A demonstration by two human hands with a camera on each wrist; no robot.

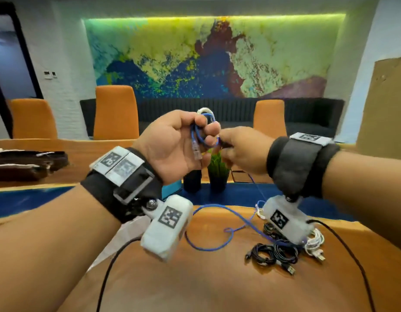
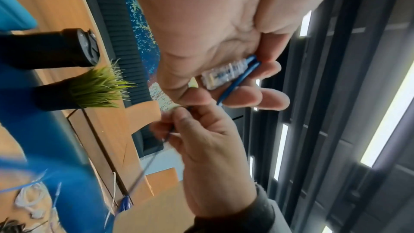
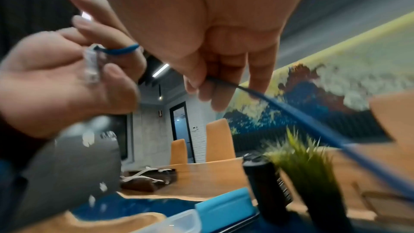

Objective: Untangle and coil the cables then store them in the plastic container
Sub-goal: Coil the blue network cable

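Coiling blue cable [image 1: 204, 134]: left hand [image 1: 172, 143] grip clasps loops, right hand [image 1: 242, 152] pinches strand.

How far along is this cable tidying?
Early to midway. Done: black cables and a white cable lie bundled on the table. In hand: the left hand holds a few loops of the blue cable, the right hand feeding it. Left: most of it trails loose; nothing visibly in the plastic container.
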